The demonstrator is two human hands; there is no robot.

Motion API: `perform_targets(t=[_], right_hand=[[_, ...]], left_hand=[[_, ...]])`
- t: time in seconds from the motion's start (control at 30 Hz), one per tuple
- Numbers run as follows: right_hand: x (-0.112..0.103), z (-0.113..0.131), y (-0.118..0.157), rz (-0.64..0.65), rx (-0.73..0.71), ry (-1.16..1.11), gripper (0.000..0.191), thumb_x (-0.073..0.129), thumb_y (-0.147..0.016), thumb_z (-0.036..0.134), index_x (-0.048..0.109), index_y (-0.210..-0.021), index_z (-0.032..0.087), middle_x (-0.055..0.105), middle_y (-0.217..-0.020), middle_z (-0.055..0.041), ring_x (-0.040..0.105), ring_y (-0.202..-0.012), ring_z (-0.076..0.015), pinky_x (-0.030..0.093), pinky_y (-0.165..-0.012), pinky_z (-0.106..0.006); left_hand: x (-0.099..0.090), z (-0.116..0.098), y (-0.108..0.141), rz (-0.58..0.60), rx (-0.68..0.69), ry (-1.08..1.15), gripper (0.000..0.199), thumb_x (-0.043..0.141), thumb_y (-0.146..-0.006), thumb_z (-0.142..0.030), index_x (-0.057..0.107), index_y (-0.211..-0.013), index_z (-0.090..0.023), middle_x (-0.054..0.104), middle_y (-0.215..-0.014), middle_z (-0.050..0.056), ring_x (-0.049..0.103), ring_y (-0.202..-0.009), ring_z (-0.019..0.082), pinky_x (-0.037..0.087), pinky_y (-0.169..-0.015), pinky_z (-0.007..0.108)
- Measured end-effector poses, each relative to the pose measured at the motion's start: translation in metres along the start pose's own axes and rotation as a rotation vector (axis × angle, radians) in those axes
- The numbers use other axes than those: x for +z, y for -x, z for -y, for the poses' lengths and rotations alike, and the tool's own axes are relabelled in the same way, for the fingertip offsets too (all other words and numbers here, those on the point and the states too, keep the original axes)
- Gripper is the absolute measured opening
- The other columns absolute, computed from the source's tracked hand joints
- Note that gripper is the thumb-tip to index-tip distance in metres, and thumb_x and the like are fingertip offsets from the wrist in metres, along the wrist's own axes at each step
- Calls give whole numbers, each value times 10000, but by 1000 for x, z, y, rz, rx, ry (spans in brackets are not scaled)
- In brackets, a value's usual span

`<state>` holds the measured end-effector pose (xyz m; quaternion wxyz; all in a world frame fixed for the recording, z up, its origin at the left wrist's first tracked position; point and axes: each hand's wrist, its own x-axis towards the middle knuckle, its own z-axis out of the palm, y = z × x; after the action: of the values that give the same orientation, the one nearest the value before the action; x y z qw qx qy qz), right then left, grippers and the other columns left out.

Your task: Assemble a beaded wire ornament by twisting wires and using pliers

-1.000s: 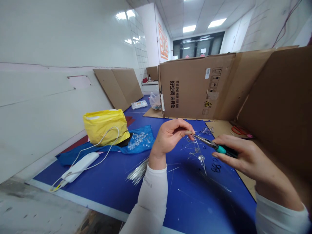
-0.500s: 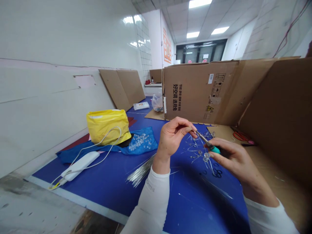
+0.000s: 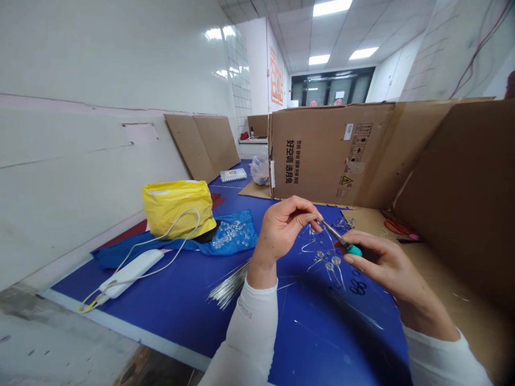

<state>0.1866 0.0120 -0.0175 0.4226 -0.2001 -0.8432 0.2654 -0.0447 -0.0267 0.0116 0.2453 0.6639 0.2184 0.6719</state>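
Beaded wirework (image 3: 336, 261), thin silver strands with clear round beads, hangs just below my left fingertips, between my two hands; I cannot tell whether its lower ends touch the counter (image 3: 181, 292). My left hand (image 3: 284, 228) pinches its upper end between thumb and forefinger, the other fingers curled in. My right hand (image 3: 388, 262) is wrapped around the teal-gripped handle of needle-nose pliers (image 3: 333, 232), whose tip points left and meets my left fingertips. Whether the jaws are clamped on the strand is too small to tell.

Nearest me, a bundle of straight silver wires (image 3: 228, 288) lies just left of my left forearm, its far end hidden behind it. Well out to the left lies a white power strip (image 3: 132, 274) with its pale cable looping over it. Below my right hand, a few black rings (image 3: 357, 288) lie on the blue surface.

Farther left of my left hand, loose clear beads (image 3: 233, 234) sit on a blue cloth (image 3: 251, 228), beside a yellow bag (image 3: 177, 210). Just beyond my right hand is a tangle of wire pieces (image 3: 344, 223), and to its right, orange-handled scissors (image 3: 396, 227) on brown cardboard. Past both hands stands a large cardboard box (image 3: 322, 153).
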Motion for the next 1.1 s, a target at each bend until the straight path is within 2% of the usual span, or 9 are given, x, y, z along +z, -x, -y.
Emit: perform_targets(t=[0.33,0.5,0.8,1.1], right_hand=[[-25,-2,7,32,-67,163,168,722,-934,393,757,-1056,283,773,-1034,-42,728,-899,-205,575,-781,-293],[-28,0,10,76,-118,237,199,719,-938,414,744,-1080,278,769,-1032,-50,731,-899,-204,584,-784,-299],[-31,2,13,117,-102,281,224,728,-932,422,734,-1091,264,768,-1037,-52,738,-911,-207,591,-776,-291],[-32,-1,14,153,-104,298,219,708,-947,434,732,-1088,268,773,-1034,-49,737,-896,-207,587,-752,-287]], left_hand=[[-11,-5,2,55,-44,-160,136,710,-963,-307,692,-895,-190,728,-787,6,718,-658,118,611,-660,257],[-8,-8,3,131,-62,-212,143,707,-961,-292,698,-869,-184,732,-771,13,720,-664,124,598,-662,252],[-8,-12,3,256,-38,-309,96,669,-966,-176,714,-882,-184,738,-781,10,722,-696,120,575,-705,246],[-7,-12,2,283,-44,-262,89,676,-955,-154,714,-880,-180,723,-780,5,724,-684,115,578,-701,239]])
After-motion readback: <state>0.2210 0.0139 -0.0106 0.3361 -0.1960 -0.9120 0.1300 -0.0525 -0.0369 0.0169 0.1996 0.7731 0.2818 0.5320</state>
